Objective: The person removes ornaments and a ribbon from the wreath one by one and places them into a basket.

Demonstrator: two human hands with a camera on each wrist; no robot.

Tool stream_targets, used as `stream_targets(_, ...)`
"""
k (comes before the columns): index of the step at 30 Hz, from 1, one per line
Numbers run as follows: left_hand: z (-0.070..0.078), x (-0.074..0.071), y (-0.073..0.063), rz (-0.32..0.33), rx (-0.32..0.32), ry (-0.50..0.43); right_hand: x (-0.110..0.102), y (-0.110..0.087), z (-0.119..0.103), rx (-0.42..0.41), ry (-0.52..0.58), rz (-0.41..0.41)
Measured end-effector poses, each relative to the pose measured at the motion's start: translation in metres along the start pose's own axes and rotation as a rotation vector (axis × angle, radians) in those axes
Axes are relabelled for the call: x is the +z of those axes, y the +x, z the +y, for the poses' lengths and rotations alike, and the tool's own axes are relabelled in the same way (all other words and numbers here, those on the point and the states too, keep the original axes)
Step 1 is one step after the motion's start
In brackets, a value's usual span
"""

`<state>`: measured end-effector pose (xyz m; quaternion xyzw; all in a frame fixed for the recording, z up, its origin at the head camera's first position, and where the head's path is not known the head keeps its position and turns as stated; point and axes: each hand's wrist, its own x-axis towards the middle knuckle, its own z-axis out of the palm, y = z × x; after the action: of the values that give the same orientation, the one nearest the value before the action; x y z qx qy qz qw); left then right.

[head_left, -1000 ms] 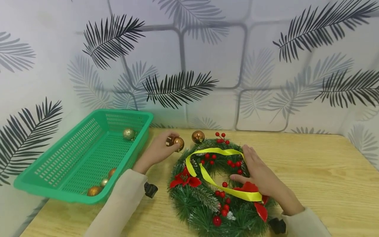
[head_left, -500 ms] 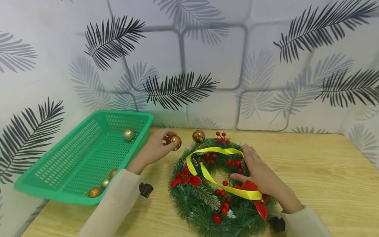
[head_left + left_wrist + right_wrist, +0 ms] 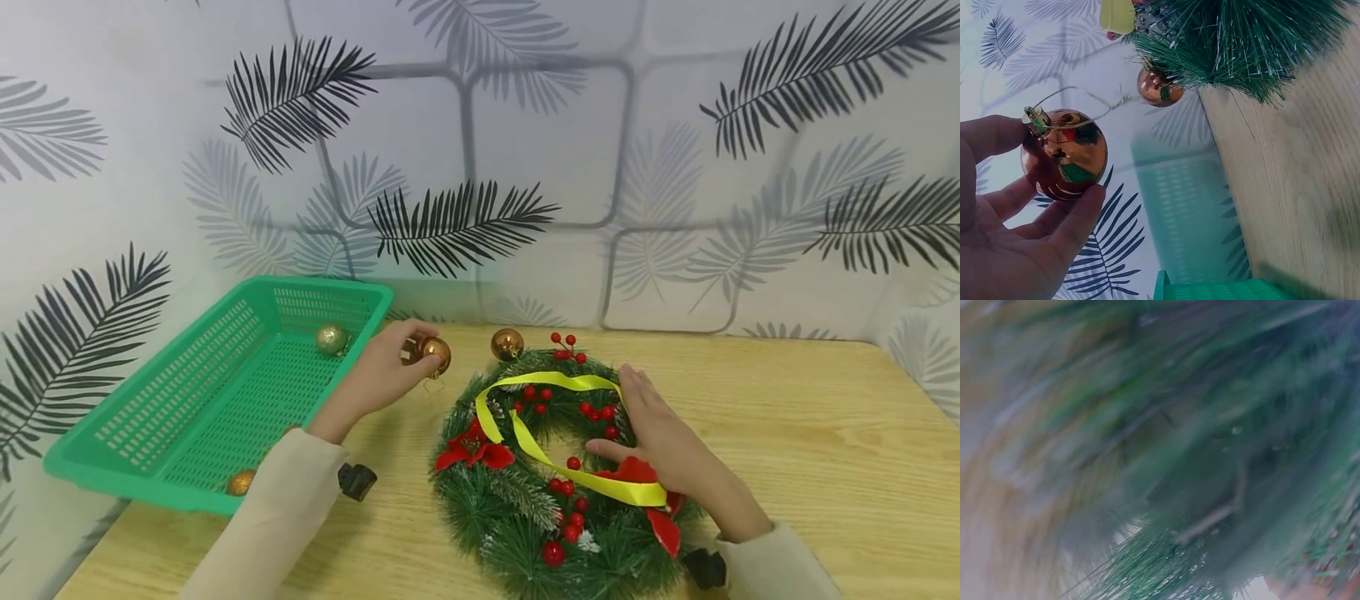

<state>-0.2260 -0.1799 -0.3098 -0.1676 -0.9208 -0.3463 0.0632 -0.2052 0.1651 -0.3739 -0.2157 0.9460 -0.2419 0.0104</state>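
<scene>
My left hand (image 3: 375,373) holds a shiny copper Christmas bauble (image 3: 435,357) above the table, between the basket and the wreath. In the left wrist view the thumb is at the gold cap of the bauble (image 3: 1075,159), fingers curl under it, and a thin gold cord loop hangs free. My right hand (image 3: 667,442) rests on the right side of a green wreath (image 3: 487,508), fingers straight. Red berries, red flowers and a yellow ribbon (image 3: 558,382) lie on the wreath. Blurred needles (image 3: 1166,569) fill most of the right wrist view.
A second copper bauble (image 3: 507,344) lies at the wreath's far edge. The green basket (image 3: 142,490) stands at left, with a pale gold bauble (image 3: 331,339) at its far end and an orange-gold bauble (image 3: 241,482) near its front. A patterned wall rises behind the table (image 3: 810,433).
My left hand has moved a little left, toward the basket, carrying the copper bauble. Its sleeve now covers more of the basket's near baubles. The right hand and wreath stay in place.
</scene>
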Motion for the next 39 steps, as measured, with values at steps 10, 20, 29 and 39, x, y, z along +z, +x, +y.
stream_targets(10, -0.005, -0.017, -0.011, 0.026, -0.042, 0.029, 0.001, 0.001, 0.002, 0.000, -0.010, 0.001)
stream_targets(20, -0.006, -0.040, -0.020, 0.042, -0.067, 0.076, -0.001, 0.000, 0.000, 0.003, -0.007, -0.002)
stream_targets(29, -0.012, -0.063, -0.027, 0.053, -0.094, 0.105, 0.000, 0.000, 0.000, -0.011, 0.002, 0.000)
stream_targets(39, -0.017, -0.083, -0.034, 0.048, -0.153, 0.121, 0.003, 0.000, 0.001, -0.018, -0.016, 0.006)
